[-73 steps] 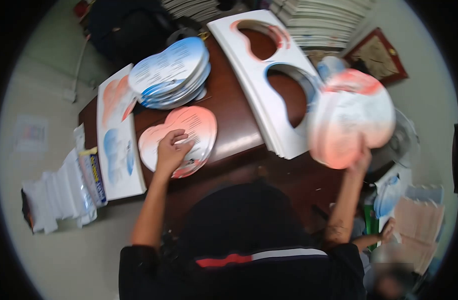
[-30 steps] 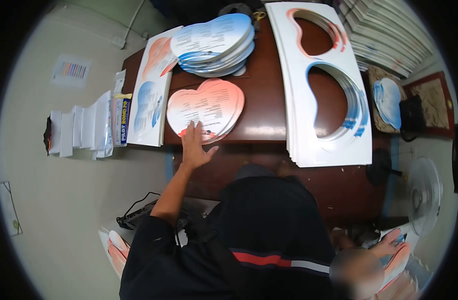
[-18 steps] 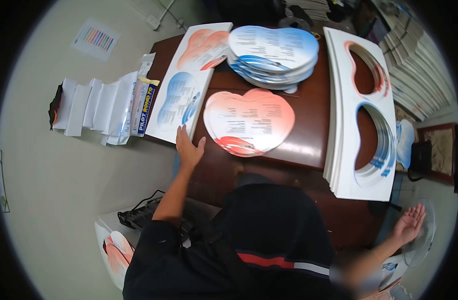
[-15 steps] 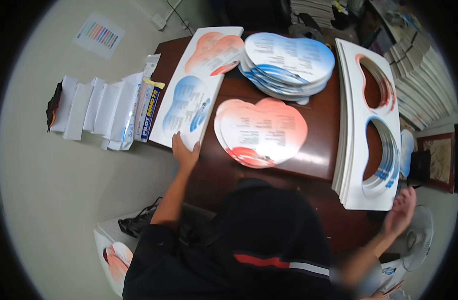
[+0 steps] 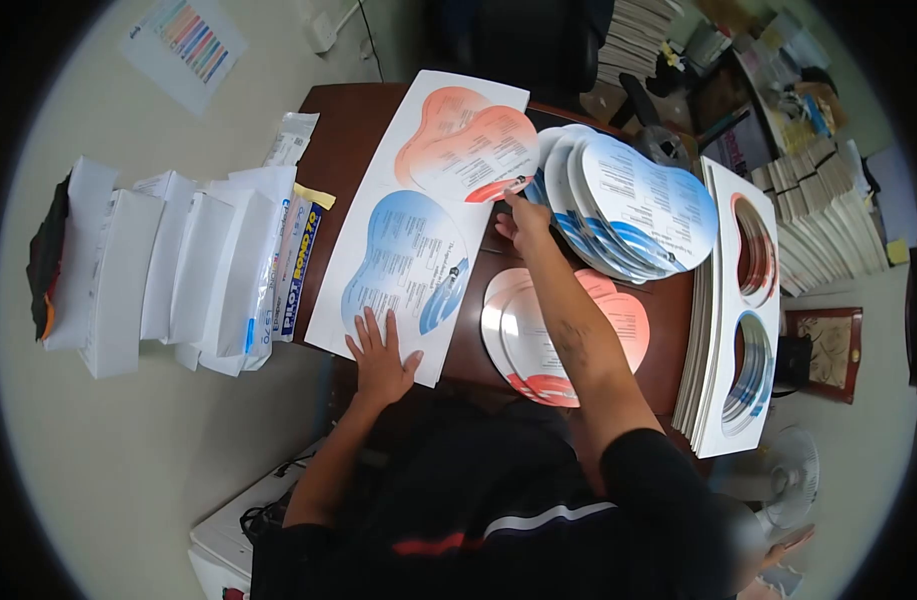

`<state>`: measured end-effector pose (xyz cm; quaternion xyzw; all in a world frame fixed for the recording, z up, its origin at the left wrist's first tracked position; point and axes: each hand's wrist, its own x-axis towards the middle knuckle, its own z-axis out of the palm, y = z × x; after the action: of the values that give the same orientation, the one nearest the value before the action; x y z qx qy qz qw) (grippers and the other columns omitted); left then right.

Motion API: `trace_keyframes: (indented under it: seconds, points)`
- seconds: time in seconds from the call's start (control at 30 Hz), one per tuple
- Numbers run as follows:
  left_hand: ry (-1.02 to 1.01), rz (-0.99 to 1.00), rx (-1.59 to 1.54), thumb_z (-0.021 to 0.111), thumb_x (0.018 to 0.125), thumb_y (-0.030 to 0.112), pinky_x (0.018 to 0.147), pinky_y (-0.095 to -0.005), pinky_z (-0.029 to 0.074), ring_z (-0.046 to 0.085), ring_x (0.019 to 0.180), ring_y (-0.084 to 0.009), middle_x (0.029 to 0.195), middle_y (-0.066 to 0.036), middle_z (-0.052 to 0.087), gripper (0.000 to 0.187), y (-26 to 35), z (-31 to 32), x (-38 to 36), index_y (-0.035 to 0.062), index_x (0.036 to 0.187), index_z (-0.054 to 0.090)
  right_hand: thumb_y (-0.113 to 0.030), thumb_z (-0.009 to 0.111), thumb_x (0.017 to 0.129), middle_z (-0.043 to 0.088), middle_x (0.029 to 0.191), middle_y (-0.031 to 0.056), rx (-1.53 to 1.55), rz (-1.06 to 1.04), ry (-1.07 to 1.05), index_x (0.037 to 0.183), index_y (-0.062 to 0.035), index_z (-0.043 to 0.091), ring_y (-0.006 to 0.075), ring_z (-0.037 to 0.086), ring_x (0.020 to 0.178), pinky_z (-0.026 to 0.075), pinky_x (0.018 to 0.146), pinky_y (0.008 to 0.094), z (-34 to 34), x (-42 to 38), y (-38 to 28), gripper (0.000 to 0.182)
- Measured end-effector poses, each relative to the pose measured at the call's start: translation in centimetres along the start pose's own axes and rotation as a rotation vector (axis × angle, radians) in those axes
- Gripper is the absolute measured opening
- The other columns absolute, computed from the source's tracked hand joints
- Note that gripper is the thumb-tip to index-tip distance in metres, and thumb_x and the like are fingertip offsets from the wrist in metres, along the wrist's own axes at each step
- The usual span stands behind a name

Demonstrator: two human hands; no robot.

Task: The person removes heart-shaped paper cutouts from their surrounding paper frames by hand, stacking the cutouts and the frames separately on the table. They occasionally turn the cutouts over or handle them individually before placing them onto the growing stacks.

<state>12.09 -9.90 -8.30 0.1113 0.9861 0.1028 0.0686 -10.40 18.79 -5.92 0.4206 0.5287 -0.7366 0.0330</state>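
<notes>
My left hand (image 5: 383, 360) lies flat with fingers spread on the lower end of a white board (image 5: 328, 320), over the bottom edge of its blue printed shape (image 5: 393, 245). My right hand (image 5: 525, 218) reaches across the table, its fingers closed at the lower right corner of an orange printed card (image 5: 483, 150). This rounded card overhangs the board's right edge and lies askew over a similar orange shape. Beside my right hand is a fanned pile of blue printed cards (image 5: 643, 195). Under my right forearm sit several orange cards (image 5: 513, 325), partly hidden.
Cut-out white boards with two holes (image 5: 711, 390) are stacked at the table's right side. White paper packs (image 5: 128, 280) and a Pilot Bond 70 box (image 5: 300, 270) stand at the left. A black chair (image 5: 518, 45) is behind the brown table (image 5: 353, 110); a fan (image 5: 788, 475) is lower right.
My right hand has come from beyond the cut-out boards on the right to the orange card's corner. My left hand has shifted from the board's edge to flat on it. The view has shifted.
</notes>
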Motion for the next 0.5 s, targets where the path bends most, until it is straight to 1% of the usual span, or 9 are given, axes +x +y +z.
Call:
trace_keyframes:
  seconds: [0.1, 0.13, 0.23, 0.27, 0.3, 0.37, 0.4, 0.5]
  points:
    - [-0.002, 0.005, -0.035, 0.051, 0.091, 0.050, 0.105, -0.0737, 0.008, 0.004, 0.140, -0.0577, 0.151, -0.040, 0.005, 0.087, 0.0, -0.6, 0.2, -0.0055, 0.149, 0.019, -0.016, 0.077, 0.081, 0.064, 0.084, 0.0091, 0.010, -0.024, 0.191, 0.096, -0.0002, 0.063, 0.0194, 0.062, 0.062, 0.054, 0.054, 0.0340, 2.5, 2.8, 0.1, 0.026]
    - [-0.010, 0.002, -0.044, 0.051, 0.092, 0.050, 0.105, -0.0736, 0.007, 0.004, 0.140, -0.0577, 0.152, -0.039, 0.004, 0.086, -0.1, -0.7, 0.2, -0.0050, 0.150, 0.018, -0.010, 0.075, 0.079, 0.064, 0.077, 0.0082, -0.036, -0.062, 0.249, 0.090, -0.0008, 0.064, 0.0176, 0.060, 0.060, 0.050, 0.052, 0.0322, 2.9, 3.7, 0.3, 0.019]
    - [-0.022, -0.002, -0.067, 0.051, 0.092, 0.049, 0.105, -0.0731, 0.005, 0.003, 0.140, -0.0575, 0.152, -0.039, 0.003, 0.086, -0.2, -0.9, 0.1, -0.0044, 0.150, 0.017, -0.007, 0.072, 0.080, 0.063, 0.074, 0.0074, 0.040, -0.136, 0.330, 0.086, -0.0020, 0.064, 0.0160, 0.058, 0.058, 0.048, 0.052, 0.0308, 3.2, 5.3, 0.9, 0.012]
    - [-0.022, -0.002, -0.076, 0.051, 0.092, 0.049, 0.106, -0.0728, 0.004, 0.003, 0.140, -0.0574, 0.152, -0.039, 0.004, 0.086, -0.2, -0.9, 0.1, -0.0047, 0.150, 0.018, -0.007, 0.066, 0.085, 0.063, 0.077, 0.0066, 0.066, -0.117, 0.239, 0.089, -0.0025, 0.062, 0.0151, 0.058, 0.060, 0.047, 0.054, 0.0294, 3.1, 5.7, 1.0, 0.007]
    - [-0.020, -0.001, -0.084, 0.052, 0.091, 0.049, 0.106, -0.0725, 0.003, 0.002, 0.140, -0.0573, 0.151, -0.040, 0.004, 0.086, -0.2, -0.9, 0.2, -0.0051, 0.150, 0.019, -0.007, 0.064, 0.087, 0.063, 0.079, 0.0062, 0.086, -0.128, 0.161, 0.090, -0.0027, 0.061, 0.0148, 0.058, 0.062, 0.048, 0.056, 0.0294, 3.1, 5.0, 0.6, 0.006]
    - [-0.042, -0.011, -0.089, 0.052, 0.091, 0.049, 0.107, -0.0721, 0.003, 0.002, 0.141, -0.0570, 0.152, -0.040, 0.003, 0.087, -0.2, -1.0, 0.2, -0.0050, 0.150, 0.018, -0.007, 0.060, 0.091, 0.063, 0.082, 0.0055, 0.128, -0.151, 0.007, 0.093, -0.0032, 0.060, 0.0142, 0.059, 0.065, 0.050, 0.059, 0.0292, 3.0, 1.5, -0.5, 0.005]
    - [-0.053, -0.015, -0.091, 0.052, 0.091, 0.048, 0.107, -0.0720, 0.002, 0.001, 0.141, -0.0568, 0.152, -0.039, 0.002, 0.087, -0.2, -1.0, 0.2, -0.0050, 0.150, 0.017, -0.008, 0.054, 0.095, 0.063, 0.086, 0.0052, 0.133, -0.188, -0.055, 0.097, -0.0039, 0.058, 0.0144, 0.061, 0.069, 0.054, 0.064, 0.0311, 2.5, -0.7, -0.9, 0.006]
    - [-0.070, -0.024, -0.062, 0.053, 0.091, 0.048, 0.107, -0.0713, 0.001, 0.000, 0.141, -0.0559, 0.153, -0.038, 0.000, 0.088, -0.2, -0.8, 0.1, -0.0035, 0.151, 0.015, -0.006, 0.054, 0.095, 0.063, 0.085, 0.0072, 0.310, -0.269, -0.263, 0.094, -0.0025, 0.055, 0.0158, 0.065, 0.073, 0.055, 0.062, 0.0308, -0.4, -5.5, -0.3, 0.004]
